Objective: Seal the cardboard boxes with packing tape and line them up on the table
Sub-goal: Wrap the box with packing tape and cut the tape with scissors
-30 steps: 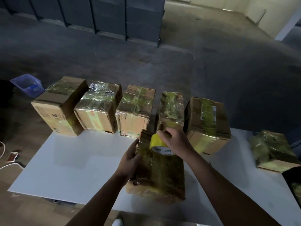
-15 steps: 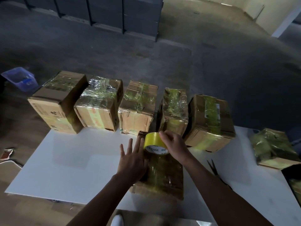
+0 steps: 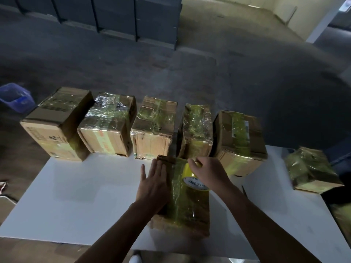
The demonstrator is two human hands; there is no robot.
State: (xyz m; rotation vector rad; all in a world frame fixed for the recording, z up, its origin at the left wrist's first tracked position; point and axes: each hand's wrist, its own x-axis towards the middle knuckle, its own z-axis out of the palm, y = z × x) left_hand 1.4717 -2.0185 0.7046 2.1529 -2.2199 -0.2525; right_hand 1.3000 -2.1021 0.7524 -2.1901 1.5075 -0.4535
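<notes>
A cardboard box (image 3: 187,207) wrapped in yellowish tape lies on the white table (image 3: 85,196) in front of me. My left hand (image 3: 153,184) presses flat on its left top side, fingers straight. My right hand (image 3: 208,172) grips a yellow roll of packing tape (image 3: 191,178) on the box's far end. Along the table's far edge stands a row of several taped boxes, from the leftmost box (image 3: 57,124) to the rightmost box (image 3: 240,142).
Another taped box (image 3: 311,168) lies apart at the right side of the table. A blue plastic basket (image 3: 16,96) sits on the floor at the far left. Dark stacked crates (image 3: 117,16) line the back of the room.
My left hand has gone from gripping the box's left side to lying flat on its top. The tape roll in my right hand has shifted right along the box's far end.
</notes>
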